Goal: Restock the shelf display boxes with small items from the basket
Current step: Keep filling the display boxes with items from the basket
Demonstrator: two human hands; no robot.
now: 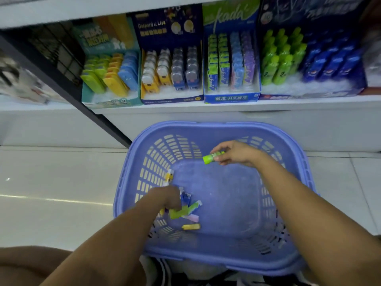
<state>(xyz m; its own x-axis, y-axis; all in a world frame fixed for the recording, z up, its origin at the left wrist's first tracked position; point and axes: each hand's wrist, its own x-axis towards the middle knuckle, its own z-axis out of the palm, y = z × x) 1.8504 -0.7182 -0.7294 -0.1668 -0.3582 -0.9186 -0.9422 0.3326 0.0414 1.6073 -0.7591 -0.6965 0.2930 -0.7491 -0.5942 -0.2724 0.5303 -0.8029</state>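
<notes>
your right hand point(237, 153) is raised over the far side of the purple basket point(206, 126), fingers and thumb pinched round a small green stick point(212, 157) that points left, clear of the basket floor. your left hand point(169, 198) is down in the near-left corner of the basket, knuckles up, its fingertips buried in a loose pile of small items point(188, 209), green, blue, pink and white; whether it actually grips any of them cannot be told, as the fingers are hidden and blurred. a yellow piece point(191, 226) lies just beside the pile, towards you, and a yellow-and-white one point(170, 176) leans against the left wall. the basket sits on the pale tiled floor point(51, 182), just before the white shelf point(206, 107). on that shelf four display boxes stand side by side: a teal box point(97, 100), a navy box point(171, 99), a green-topped box point(231, 98) and a dark blue box point(309, 97) holding green and blue bottles.
</notes>
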